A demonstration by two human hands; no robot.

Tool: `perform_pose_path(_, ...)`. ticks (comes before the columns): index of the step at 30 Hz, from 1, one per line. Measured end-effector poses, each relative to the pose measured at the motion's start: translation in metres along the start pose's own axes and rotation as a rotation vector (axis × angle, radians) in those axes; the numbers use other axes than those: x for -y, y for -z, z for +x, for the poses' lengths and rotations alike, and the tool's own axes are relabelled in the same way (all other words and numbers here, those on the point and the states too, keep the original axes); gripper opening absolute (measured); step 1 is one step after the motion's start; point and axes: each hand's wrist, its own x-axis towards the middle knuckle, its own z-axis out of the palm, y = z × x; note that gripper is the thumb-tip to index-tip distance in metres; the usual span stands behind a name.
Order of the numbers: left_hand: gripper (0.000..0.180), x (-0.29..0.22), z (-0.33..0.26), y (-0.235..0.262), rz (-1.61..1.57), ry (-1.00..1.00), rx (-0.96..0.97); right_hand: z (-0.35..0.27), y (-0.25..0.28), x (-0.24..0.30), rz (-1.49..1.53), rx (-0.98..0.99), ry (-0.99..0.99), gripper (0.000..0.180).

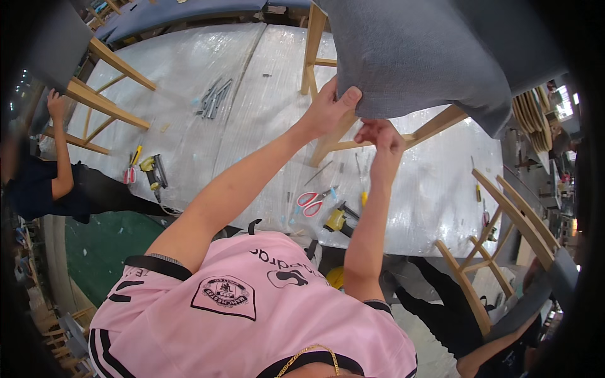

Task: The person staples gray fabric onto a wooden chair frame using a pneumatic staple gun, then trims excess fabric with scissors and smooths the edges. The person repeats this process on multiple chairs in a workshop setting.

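Observation:
A wooden chair (pixel 316 151) with grey upholstery fabric (pixel 403 57) over its upper part stands on the table in front of me. My left hand (pixel 331 110) grips the fabric at its near left corner, the thumb pressed on the outer side. Just to the right and slightly lower, my right hand (pixel 383 140) has its fingers curled together by the fabric's lower edge, close to the chair's rail. Whether it pinches the fabric or something small is hidden. Below lie red-handled scissors (pixel 310 203) and a yellow-green staple gun (pixel 339 220).
Plastic film covers the table (pixel 246 132). Several strips of staples (pixel 216 99) lie left of centre. At left a co-worker's hand (pixel 55 104) is beside another chair (pixel 107 104), near a second staple gun (pixel 152 171). Another chair (pixel 469 286) tilts against the right edge, beside another person.

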Motion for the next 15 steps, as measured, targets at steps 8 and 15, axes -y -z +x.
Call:
perform_pose_path(8, 0.087, -0.009, -0.011, 0.003, -0.067, 0.155, 0.028, 0.001, -0.047, 0.001, -0.009, -0.101, 0.053, 0.05)
perform_pose_path(15, 0.099, -0.087, 0.018, 0.024, 0.748, -0.709, -0.274, 0.006, -0.052, -0.017, 0.07, -0.092, 0.152, 0.053)
